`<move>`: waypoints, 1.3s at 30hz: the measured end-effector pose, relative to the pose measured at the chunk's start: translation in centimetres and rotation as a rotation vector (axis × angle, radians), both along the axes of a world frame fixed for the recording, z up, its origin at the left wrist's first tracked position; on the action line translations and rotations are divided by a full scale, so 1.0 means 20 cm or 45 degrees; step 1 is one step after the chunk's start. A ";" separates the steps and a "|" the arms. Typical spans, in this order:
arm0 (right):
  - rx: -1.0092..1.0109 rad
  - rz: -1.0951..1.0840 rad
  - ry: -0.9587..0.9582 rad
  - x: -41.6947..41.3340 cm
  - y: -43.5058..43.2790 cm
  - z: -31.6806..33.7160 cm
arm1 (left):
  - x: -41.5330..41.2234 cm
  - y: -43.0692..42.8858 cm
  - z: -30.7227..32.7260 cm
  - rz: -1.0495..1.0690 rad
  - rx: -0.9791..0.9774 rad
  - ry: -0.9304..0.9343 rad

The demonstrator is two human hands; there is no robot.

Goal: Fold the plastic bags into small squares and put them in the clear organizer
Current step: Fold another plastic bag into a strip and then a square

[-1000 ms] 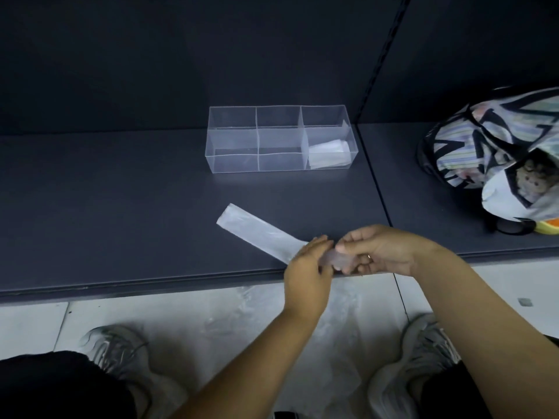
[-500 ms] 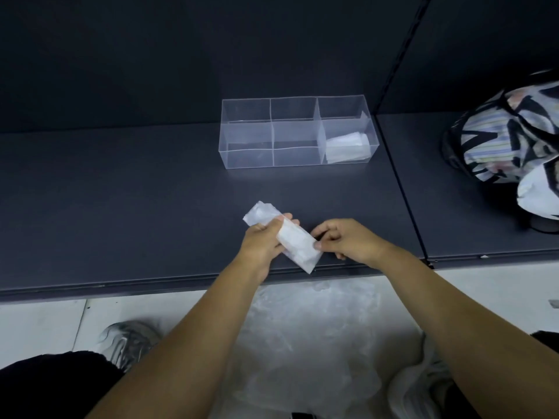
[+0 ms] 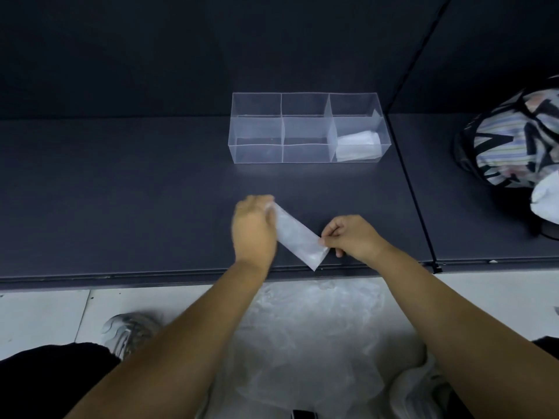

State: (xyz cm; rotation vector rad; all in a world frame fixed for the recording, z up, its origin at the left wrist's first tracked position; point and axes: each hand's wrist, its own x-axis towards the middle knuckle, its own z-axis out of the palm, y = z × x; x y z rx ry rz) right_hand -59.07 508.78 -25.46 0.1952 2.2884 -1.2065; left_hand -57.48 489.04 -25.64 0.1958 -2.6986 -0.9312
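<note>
While the clear plastic six-compartment organizer [image 3: 308, 128] sits farther back on the dark grey shelf [image 3: 121, 192], the folded translucent white plastic bag [image 3: 298, 237] lies near the front edge, left hand [image 3: 255, 228] gripping its far end, right hand [image 3: 352, 237] pinching its near-right corner.

dark shelf [image 3: 121, 192] | patterned bag [image 3: 508, 140] right on shelf | grey sneaker [image 3: 130, 331] on tiled floor [image 3: 39, 316]

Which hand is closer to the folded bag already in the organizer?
Right. The right hand is straight in front of the folded bag; the left hand is farther off, in front and to its left. Both hold the strip.
</note>
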 end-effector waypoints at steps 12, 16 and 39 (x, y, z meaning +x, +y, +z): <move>-0.181 -0.039 -0.214 0.07 0.02 0.20 | 0.31 0.15 -0.04 -0.518 0.218 -0.213; -0.364 0.117 -0.131 0.08 0.06 0.20 | 0.22 0.10 -0.02 -0.422 0.568 -0.475; 0.218 -0.172 0.031 -0.01 -0.19 -0.01 | 0.14 0.02 -0.24 -0.552 -0.607 -0.344</move>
